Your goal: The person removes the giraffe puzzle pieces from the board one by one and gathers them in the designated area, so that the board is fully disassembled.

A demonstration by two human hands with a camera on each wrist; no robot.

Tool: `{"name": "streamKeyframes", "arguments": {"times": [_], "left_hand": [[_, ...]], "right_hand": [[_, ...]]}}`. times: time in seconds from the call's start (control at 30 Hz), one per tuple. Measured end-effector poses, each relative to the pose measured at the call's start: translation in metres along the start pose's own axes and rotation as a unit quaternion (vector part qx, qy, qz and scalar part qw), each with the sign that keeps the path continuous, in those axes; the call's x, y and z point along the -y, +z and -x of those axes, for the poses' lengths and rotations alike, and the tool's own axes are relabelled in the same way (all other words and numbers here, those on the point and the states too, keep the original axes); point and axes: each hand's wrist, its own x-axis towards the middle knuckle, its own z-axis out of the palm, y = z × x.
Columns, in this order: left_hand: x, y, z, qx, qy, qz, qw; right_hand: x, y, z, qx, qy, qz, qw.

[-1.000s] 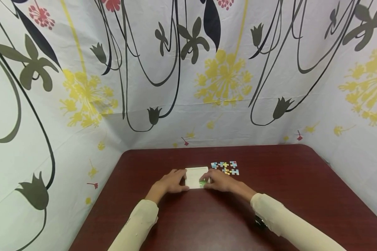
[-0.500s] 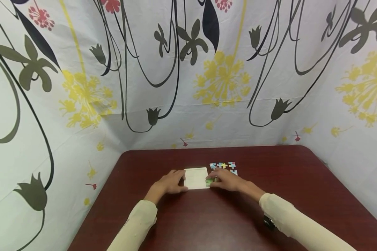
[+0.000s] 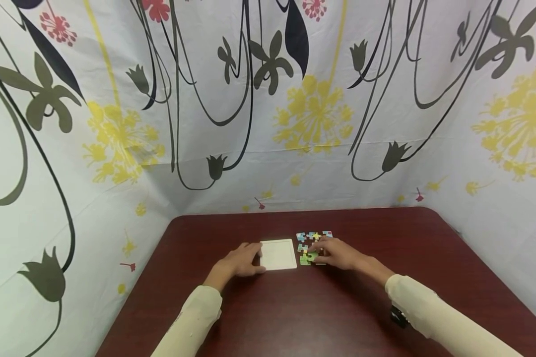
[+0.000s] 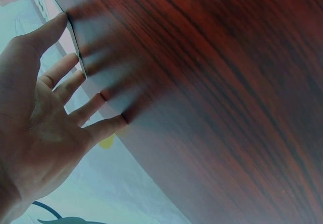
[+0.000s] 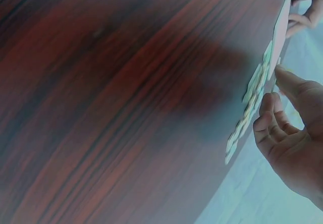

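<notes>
A white puzzle tray with a low rim lies flat on the table. My left hand rests at its left side; in the left wrist view that hand has spread, fairly straight fingers, thumb and fingertips touching the tray's edge. Just right of the tray, my right hand pinches a green jigsaw piece between thumb and fingers, low over other pieces. The right wrist view has this hand side-on, its thumb and fingertips close together. Several blue, yellow and green puzzle pieces lie beside the tray, some hidden by the hand.
A dark red wood-grain table bears everything. Behind it and at both sides hangs a white cloth with printed flowers. A black band sits by the right sleeve.
My right hand has moved right, from over the tray to the loose pieces, carrying the green jigsaw piece. The tray's inside is now bare. My left hand has stayed at the tray's edge.
</notes>
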Motion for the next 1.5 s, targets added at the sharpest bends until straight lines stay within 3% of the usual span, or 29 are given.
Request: {"name": "streamKeyframes", "arguments": {"times": [0.27,0.67,1.23,1.5], "left_hand": [[0.0,0.0,0.0,-0.003,0.004,0.001,1.0],[-0.001,-0.001,0.0,0.001,-0.001,0.001,1.0],[0.001,-0.003,0.001,0.002,0.004,0.008,1.0],[0.003,-0.002,0.002,0.001,-0.01,0.017,0.9998]], "right_hand": [[-0.013,-0.012,0.016,-0.003,0.035,0.011,0.9993],[-0.029,-0.021,0.041,-0.003,0.052,0.016,0.9985],[-0.027,-0.015,0.044,0.003,0.061,0.013,0.998],[-0.025,-0.013,0.043,0.009,0.07,0.018,0.9974]]}}
